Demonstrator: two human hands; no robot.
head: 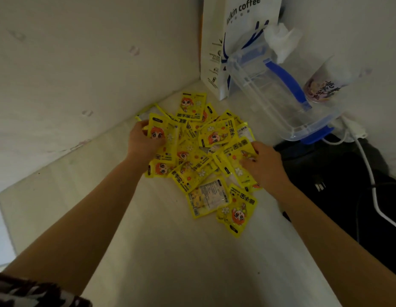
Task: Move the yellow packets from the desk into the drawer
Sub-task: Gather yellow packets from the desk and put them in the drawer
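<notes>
Yellow hand-warmer packets [199, 151] lie heaped on the pale tabletop [170, 251], between both hands. Left hand [143, 140] curls its fingers on the pile's left edge, gripping packets. Right hand [263, 165] pinches packets at the right edge. Beyond the right hand: clear lidded container [279, 94], Luckin Coffee bag [234, 41].

Ahead of me stand a white coffee bag [241, 41], a clear box with blue handle [279, 89], possibly a cup [325, 83], a white cable [369, 173].
</notes>
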